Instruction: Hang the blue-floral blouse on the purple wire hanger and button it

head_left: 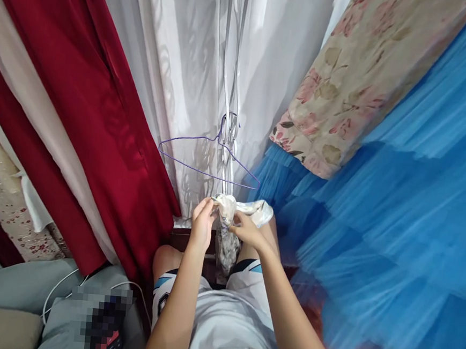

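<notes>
1. Head view: a seated person's left hand (202,226) pinches the upper edge of a pale patterned cloth (228,249) between thumb and fingers.
2. The right hand (248,230) is against the cloth's other side, fingers bent; its fingertips are partly hidden, so I cannot tell whether they pinch.
3. The cloth hangs bunched between the knees, one part lying over the right thigh.
4. Just beyond, a bare purple hanger (208,175) hangs by white strips (228,61).
5. The step in hand appears to be sorting the bunched cloth; the next move calls for a firm left pinch.
</notes>
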